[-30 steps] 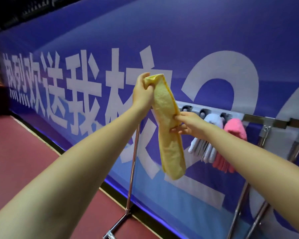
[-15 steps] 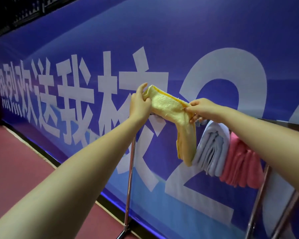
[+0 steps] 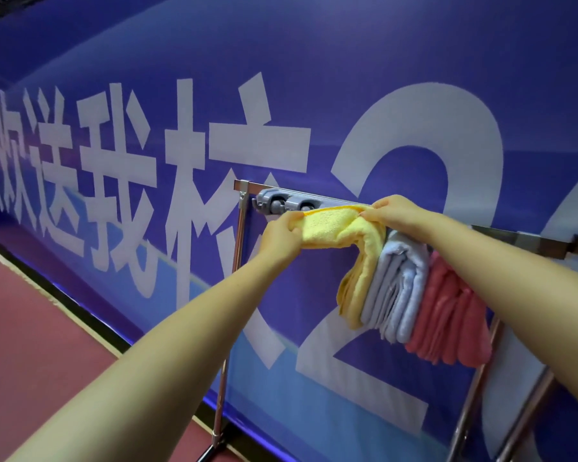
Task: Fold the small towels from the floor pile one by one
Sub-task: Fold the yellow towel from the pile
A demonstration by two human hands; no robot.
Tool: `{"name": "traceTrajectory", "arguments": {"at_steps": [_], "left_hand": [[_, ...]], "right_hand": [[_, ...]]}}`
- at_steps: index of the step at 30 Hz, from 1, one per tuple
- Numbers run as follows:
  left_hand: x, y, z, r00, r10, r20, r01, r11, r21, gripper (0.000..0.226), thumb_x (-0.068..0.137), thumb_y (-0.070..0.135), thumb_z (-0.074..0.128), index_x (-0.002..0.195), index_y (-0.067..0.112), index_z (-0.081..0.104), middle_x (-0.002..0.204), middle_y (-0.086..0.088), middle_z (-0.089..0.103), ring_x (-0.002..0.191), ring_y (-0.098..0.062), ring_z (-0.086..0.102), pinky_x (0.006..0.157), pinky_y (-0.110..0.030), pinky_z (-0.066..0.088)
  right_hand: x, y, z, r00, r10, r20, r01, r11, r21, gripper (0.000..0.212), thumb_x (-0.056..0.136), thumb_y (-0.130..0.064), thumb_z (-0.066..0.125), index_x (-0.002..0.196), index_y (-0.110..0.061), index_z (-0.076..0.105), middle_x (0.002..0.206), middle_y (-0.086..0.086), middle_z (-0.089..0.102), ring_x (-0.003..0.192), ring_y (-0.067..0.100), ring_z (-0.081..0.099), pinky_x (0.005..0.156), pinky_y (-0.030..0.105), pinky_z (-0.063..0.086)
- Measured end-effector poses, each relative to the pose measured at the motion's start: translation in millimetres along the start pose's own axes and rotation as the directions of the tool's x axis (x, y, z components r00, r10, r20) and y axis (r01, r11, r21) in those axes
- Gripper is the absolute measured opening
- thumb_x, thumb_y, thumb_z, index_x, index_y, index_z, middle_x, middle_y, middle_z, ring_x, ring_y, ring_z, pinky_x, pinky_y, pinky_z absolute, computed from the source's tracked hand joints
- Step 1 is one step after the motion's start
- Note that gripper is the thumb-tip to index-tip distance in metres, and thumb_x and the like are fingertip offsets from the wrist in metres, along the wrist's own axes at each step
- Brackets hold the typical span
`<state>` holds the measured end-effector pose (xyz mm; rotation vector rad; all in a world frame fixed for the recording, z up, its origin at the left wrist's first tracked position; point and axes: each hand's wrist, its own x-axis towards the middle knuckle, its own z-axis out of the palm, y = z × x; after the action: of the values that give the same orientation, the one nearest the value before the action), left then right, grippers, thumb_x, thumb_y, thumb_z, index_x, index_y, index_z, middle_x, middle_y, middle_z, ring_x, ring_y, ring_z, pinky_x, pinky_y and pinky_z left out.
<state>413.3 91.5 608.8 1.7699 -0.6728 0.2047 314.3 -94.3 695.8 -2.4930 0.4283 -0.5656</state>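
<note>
Head view shows both hands, left hand [image 3: 281, 236] and right hand [image 3: 389, 211], pinching the folded yellow terry towel [image 3: 344, 235] over the metal rack rail [image 3: 501, 233], left of hung grey folded towel [image 3: 397, 281] and pink folded towel [image 3: 447, 311]; floor pile unseen.

Prob. sports hall: banner [image 3: 314, 78], red floor [image 3: 30, 345]
</note>
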Motion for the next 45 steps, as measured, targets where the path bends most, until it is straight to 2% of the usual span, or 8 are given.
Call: {"name": "traceTrajectory", "arguments": {"at_steps": [4,8,13,18,23,29,37,45], "left_hand": [[-8,-25,18,0.996,-0.046,0.072,0.048,0.998,-0.030,0.042,0.093,0.018,0.048,0.133,0.025,0.056,0.116,-0.011,0.066,0.104,-0.030,0.061,0.087,-0.038,0.051],[-3,-39,39,0.990,-0.109,0.092,0.118,0.987,-0.106,0.038,0.089,0.026,0.049,0.125,0.030,0.060,0.111,-0.015,0.066,0.098,-0.035,0.062,0.070,-0.031,0.047],[13,-69,60,0.979,-0.195,0.067,0.203,0.968,-0.145,0.035,0.085,0.035,0.049,0.117,0.034,0.062,0.109,-0.009,0.067,0.103,-0.031,0.063,0.067,-0.027,0.046],[-19,-61,65,0.966,-0.218,0.139,0.252,0.915,-0.316,0.022,0.090,0.026,0.053,0.106,0.022,0.068,0.076,0.003,0.061,0.064,-0.011,0.049,0.054,-0.021,0.039],[-34,-50,80,0.950,-0.200,0.238,0.286,0.864,-0.413,0.023,0.092,0.024,0.054,0.070,0.019,0.053,0.060,0.003,0.040,0.057,-0.011,0.034,0.051,-0.023,0.033],[-45,-48,89,0.938,-0.209,0.278,0.311,0.862,-0.400,0.007,0.091,0.012,0.053,0.085,0.012,0.057,0.061,-0.001,0.042,0.054,-0.011,0.037,0.050,-0.020,0.037],[-62,-14,72,0.929,-0.247,0.276,0.324,0.902,-0.284,0.031,0.105,0.023,0.034,0.083,0.016,0.056,0.080,0.003,0.052,0.086,-0.014,0.049,0.063,-0.015,0.038],[-62,33,55,0.972,-0.161,0.169,0.220,0.872,-0.437,0.030,0.097,0.029,0.042,0.077,0.022,0.063,0.075,0.006,0.063,0.073,-0.008,0.055,0.072,-0.029,0.045]], "right_hand": [[3,0,0,1.000,0.010,0.013,-0.010,1.000,-0.019,0.031,0.086,-0.029,0.063,0.088,0.003,0.064,0.079,0.007,0.052,0.077,0.017,0.046,0.070,0.032,0.039],[11,-11,-1,1.000,0.000,0.022,0.000,1.000,0.008,0.032,0.082,-0.027,0.067,0.097,0.001,0.067,0.084,0.007,0.058,0.078,0.017,0.051,0.070,0.031,0.044],[25,-9,16,0.996,-0.054,-0.066,0.049,0.997,-0.067,0.014,0.079,-0.035,0.068,0.083,-0.021,0.068,0.086,-0.001,0.067,0.084,0.016,0.060,0.072,0.029,0.047],[34,-5,23,0.974,-0.140,-0.180,0.093,0.965,-0.246,0.004,0.081,-0.030,0.068,0.082,-0.026,0.068,0.101,0.003,0.067,0.104,0.022,0.057,0.083,0.034,0.049],[29,-4,22,0.968,-0.149,-0.202,0.085,0.951,-0.296,0.019,0.084,-0.031,0.065,0.088,-0.014,0.072,0.086,0.003,0.065,0.087,0.021,0.058,0.067,0.028,0.041],[15,-9,25,0.962,-0.182,-0.202,0.083,0.905,-0.418,0.035,0.090,-0.027,0.052,0.059,-0.010,0.052,0.057,0.005,0.042,0.058,0.020,0.041,0.048,0.028,0.029],[-13,-10,20,0.960,-0.277,-0.030,0.216,0.806,-0.551,0.029,0.098,-0.019,0.035,0.078,-0.012,0.055,0.086,0.009,0.055,0.082,0.025,0.048,0.065,0.031,0.031],[-18,-9,18,0.984,-0.181,0.002,0.157,0.850,-0.503,0.039,0.100,-0.023,0.031,0.066,-0.018,0.049,0.093,0.011,0.045,0.101,0.029,0.041,0.078,0.038,0.036]]}}
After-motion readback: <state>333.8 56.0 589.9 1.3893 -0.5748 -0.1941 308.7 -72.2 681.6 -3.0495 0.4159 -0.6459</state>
